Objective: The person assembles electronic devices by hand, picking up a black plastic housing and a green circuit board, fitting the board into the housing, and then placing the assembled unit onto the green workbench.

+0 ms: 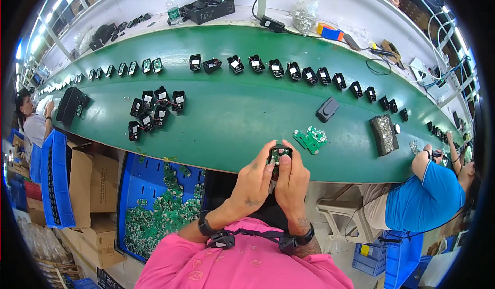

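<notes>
At the bench's front edge, my left hand (253, 179) and my right hand (292, 183) are both closed round a small black housing with a green circuit board (280, 154) in it. My right thumb lies on the board's face; my left fingers grip the opposite side. Right of my hands lies a small pile of loose green circuit boards (311, 140). Beyond that pile sits a closed dark grey case (327, 109). To the left stands a cluster of open black housings (160, 117) with white labels and red wires.
A long row of black housings (276, 68) runs across the green bench (227, 113). A black box of small metal parts (384, 134) sits at right. Below left, a blue bin (147, 178) holds many circuit boards. Co-workers sit at both sides; a stool (340, 211) stands right.
</notes>
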Tool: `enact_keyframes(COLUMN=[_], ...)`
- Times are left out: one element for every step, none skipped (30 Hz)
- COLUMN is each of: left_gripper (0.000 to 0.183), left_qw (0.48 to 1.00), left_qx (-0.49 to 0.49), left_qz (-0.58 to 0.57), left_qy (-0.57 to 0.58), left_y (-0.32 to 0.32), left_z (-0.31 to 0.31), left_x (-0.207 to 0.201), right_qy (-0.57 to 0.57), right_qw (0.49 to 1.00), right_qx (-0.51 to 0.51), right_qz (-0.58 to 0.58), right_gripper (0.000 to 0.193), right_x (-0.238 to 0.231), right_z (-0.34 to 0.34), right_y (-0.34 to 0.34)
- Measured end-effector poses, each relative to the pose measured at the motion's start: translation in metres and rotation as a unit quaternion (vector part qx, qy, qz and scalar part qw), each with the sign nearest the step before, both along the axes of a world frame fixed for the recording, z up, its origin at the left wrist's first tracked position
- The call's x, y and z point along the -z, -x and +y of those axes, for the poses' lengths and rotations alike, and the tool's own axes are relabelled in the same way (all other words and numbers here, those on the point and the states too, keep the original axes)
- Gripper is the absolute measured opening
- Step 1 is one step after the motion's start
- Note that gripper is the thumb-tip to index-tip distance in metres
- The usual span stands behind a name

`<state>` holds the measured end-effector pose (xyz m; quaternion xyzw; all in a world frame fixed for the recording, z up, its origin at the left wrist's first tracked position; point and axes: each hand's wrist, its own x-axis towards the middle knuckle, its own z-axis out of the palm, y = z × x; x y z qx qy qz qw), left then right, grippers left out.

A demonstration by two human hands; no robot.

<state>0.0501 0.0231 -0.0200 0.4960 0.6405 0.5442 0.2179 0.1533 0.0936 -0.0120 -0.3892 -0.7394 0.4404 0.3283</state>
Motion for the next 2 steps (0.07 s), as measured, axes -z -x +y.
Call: enact_keyframes(left_gripper=[0.045,0.046], left_qw=[1.000,0.995], left_qx=[-0.004,-0.037], left_qz=[0.025,0.083], left_qy=[-0.015,-0.051], left_y=[-0.0013,-0.0017], left_z=[-0.0008,0.0015], left_x=[0.0008,0.0073], right_qy=[-0.008,-0.016], right_qw=[1.000,1.000], right_qx=[-0.002,-0.005], right_qz=[0.009,0.019], right_gripper=[0.040,0.041], right_x=[0.0015,0.0047], right_z=[0.0007,0.0019], right_y=[-0.0008,-0.0024])
